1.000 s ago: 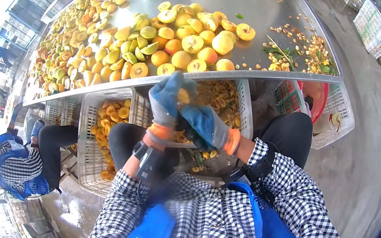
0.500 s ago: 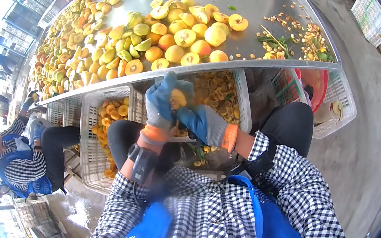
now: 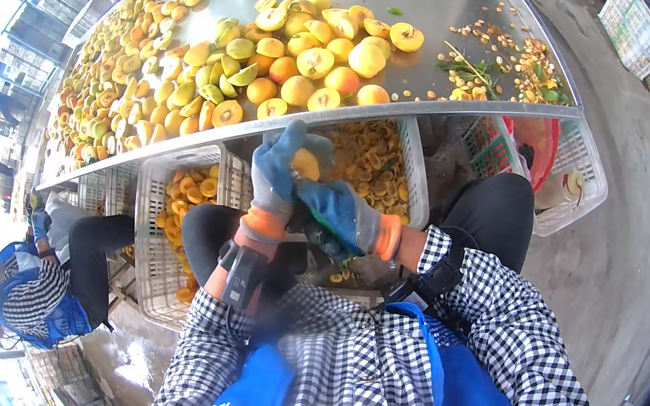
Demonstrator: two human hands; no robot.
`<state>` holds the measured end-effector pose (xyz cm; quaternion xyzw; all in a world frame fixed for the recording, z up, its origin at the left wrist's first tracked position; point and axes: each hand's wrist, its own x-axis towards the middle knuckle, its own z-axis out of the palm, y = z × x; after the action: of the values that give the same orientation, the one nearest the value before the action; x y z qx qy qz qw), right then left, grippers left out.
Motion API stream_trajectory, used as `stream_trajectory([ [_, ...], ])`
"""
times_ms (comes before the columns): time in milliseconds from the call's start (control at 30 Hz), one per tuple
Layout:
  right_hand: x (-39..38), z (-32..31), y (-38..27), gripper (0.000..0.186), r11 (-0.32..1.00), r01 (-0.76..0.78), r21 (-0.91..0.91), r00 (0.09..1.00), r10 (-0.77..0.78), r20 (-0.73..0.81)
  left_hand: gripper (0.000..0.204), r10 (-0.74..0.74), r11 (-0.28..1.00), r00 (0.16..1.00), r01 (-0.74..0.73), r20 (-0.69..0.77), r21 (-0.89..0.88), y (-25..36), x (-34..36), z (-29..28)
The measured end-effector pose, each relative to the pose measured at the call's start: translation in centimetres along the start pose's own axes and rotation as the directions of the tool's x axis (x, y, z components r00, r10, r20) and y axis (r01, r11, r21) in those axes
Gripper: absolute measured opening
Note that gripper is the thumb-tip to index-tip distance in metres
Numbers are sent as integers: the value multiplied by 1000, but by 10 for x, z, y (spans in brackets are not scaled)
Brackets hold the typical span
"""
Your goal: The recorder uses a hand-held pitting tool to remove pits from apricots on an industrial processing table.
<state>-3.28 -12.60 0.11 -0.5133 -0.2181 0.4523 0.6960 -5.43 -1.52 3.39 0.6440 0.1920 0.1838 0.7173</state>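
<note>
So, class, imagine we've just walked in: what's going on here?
A person in blue-and-grey gloves holds a yellow fruit piece in the left hand, with the right hand close beside it; what that one grips is unclear. They are just off the near edge of a metal table, where fruit lies heaped, much of it halved. A crate below contains more pieces, and a co-worker sits at left.
</note>
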Motion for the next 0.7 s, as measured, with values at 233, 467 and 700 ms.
stream_trajectory([
  [233,-2,-10,-12,49,719,-450,530,867,210,451,38,-215,953,961,246,175,-175,8,11,-1],
  [467,2,-8,-7,47,673,-538,507,821,282,497,32,-7,978,992,-20,128,209,-5,21,-16],
  [700,3,-37,-3,25,501,-73,-862,984,-103,-144,33,185,-132,978,121,-96,984,50,29,-133],
])
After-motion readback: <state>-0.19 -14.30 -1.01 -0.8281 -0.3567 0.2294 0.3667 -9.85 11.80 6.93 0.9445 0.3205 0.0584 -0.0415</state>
